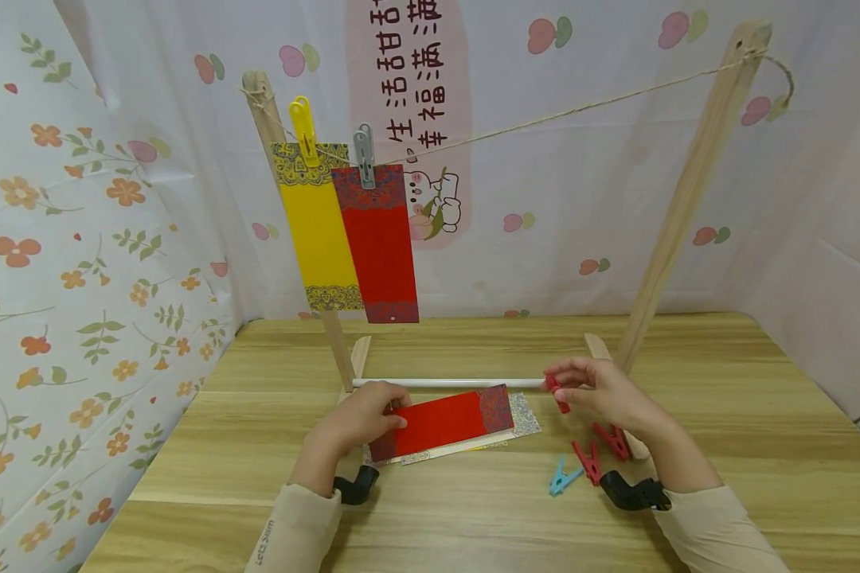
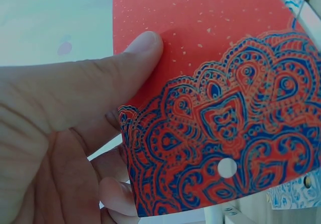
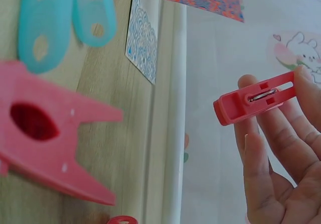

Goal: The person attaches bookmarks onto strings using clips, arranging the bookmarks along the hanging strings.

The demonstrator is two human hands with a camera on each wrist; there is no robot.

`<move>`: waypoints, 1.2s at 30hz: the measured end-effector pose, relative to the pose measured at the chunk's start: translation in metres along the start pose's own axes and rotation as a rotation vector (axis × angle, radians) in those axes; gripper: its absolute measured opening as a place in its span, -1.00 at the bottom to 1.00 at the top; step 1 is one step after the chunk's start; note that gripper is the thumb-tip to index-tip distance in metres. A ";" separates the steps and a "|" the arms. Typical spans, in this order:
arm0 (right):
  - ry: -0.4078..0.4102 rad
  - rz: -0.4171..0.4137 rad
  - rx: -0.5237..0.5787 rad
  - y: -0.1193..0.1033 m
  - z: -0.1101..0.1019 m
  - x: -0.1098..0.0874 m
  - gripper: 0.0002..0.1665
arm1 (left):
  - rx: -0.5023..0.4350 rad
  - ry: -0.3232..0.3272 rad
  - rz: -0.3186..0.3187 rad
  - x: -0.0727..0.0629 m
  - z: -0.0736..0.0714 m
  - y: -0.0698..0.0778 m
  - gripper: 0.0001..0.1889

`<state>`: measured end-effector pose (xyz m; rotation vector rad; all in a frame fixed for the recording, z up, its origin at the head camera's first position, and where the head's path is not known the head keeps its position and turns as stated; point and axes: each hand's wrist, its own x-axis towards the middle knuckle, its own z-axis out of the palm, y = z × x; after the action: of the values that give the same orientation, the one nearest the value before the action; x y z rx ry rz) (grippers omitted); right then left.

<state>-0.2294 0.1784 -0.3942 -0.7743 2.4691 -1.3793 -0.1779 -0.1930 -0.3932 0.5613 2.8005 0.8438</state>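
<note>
My left hand (image 1: 364,419) pinches one end of a red paper card (image 1: 447,423) between thumb and fingers. In the left wrist view the card's blue-patterned end (image 2: 215,128) shows a punched hole. Beneath it lie pale patterned cards (image 1: 523,414), with a yellow edge peeking out. My right hand (image 1: 605,390) holds a red clothespin (image 1: 557,394) by its handle end, thumb against it in the right wrist view. Two more red clothespins (image 1: 588,461) and a blue clothespin (image 1: 563,477) lie on the wooden table just in front of that hand.
A twine line (image 1: 580,107) runs between two wooden posts (image 1: 695,191). On its left part hang a yellow card (image 1: 320,235) under a yellow clothespin (image 1: 303,131) and a red card (image 1: 378,247) under a grey clothespin (image 1: 365,155). A white bar (image 1: 444,383) joins the posts' feet.
</note>
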 end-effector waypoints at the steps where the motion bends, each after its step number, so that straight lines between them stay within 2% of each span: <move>1: 0.004 -0.006 0.007 0.000 0.000 0.000 -0.57 | 0.002 0.003 0.008 0.000 -0.001 0.000 -0.86; 7: 0.011 -0.033 0.010 -0.002 0.002 -0.002 -0.53 | 0.020 0.008 0.047 -0.001 -0.004 0.002 -0.85; 12: 0.005 -0.070 -0.015 -0.007 0.003 -0.002 -0.58 | 0.019 0.019 0.071 -0.006 -0.010 0.003 -0.86; 16: 0.030 -0.049 -0.013 -0.011 0.002 -0.003 -0.60 | 0.031 0.041 0.090 -0.009 -0.015 0.005 -0.88; 19: 0.039 -0.041 -0.012 -0.014 0.002 -0.004 -0.60 | 0.020 0.050 0.086 -0.010 -0.017 0.005 -0.90; 23: 0.029 -0.071 0.000 -0.018 0.003 -0.005 -0.60 | -0.005 0.065 0.072 -0.012 -0.020 0.003 -0.90; 30: 0.041 -0.074 -0.010 -0.026 0.008 -0.006 -0.61 | -0.021 0.121 0.067 -0.015 -0.023 0.002 -0.94; 36: 0.032 -0.093 0.010 -0.032 0.015 -0.003 -0.60 | -0.029 0.171 0.078 -0.014 -0.020 0.000 -0.92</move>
<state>-0.2097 0.1554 -0.3753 -0.8823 2.4771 -1.4448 -0.1703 -0.2081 -0.3757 0.6259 2.9298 0.9910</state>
